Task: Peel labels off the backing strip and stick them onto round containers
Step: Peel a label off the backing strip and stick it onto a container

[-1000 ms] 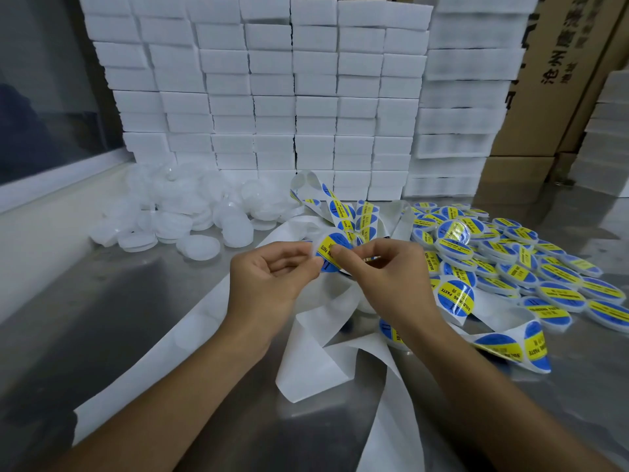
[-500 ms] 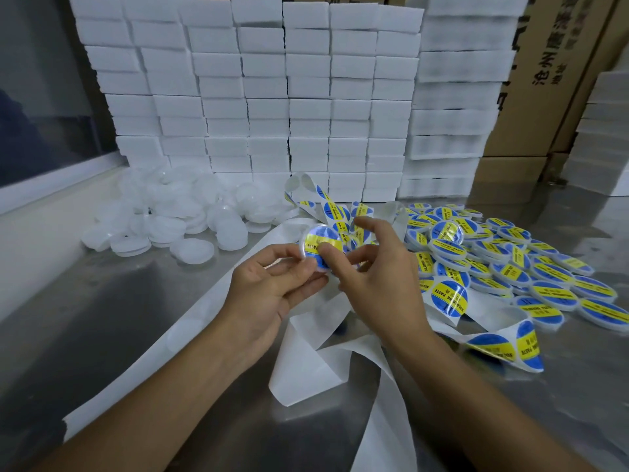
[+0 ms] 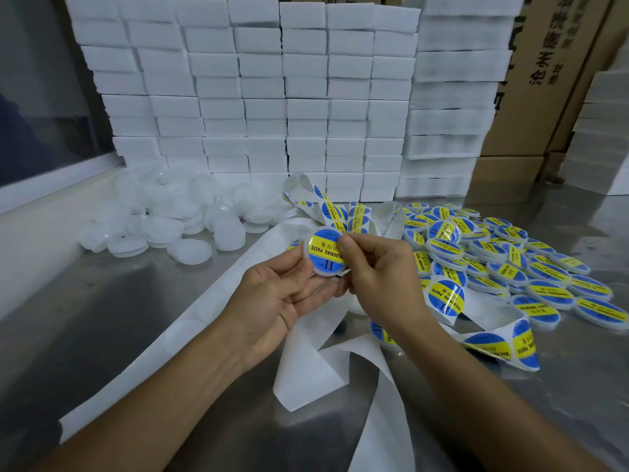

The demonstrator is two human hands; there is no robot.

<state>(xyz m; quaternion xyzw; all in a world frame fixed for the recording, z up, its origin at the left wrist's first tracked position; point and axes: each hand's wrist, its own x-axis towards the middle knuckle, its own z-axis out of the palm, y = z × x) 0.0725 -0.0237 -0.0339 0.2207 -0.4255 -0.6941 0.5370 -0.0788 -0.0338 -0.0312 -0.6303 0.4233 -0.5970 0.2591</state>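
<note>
1. A brushed steel worktop (image 3: 119, 321) fills the foreground, catching a dull sheen from light above.
2. At its back edge stands a wall of stacked white blocks (image 3: 265, 97), several columns wide.
3. To the left, a dark window (image 3: 41, 97) sits above a pale sill (image 3: 58, 182).
4. Brown cardboard boxes (image 3: 558, 80) printed with dark characters rise at right, beside another white stack (image 3: 602, 137).

Dim, soft light; wide-angle edge distortion
</note>
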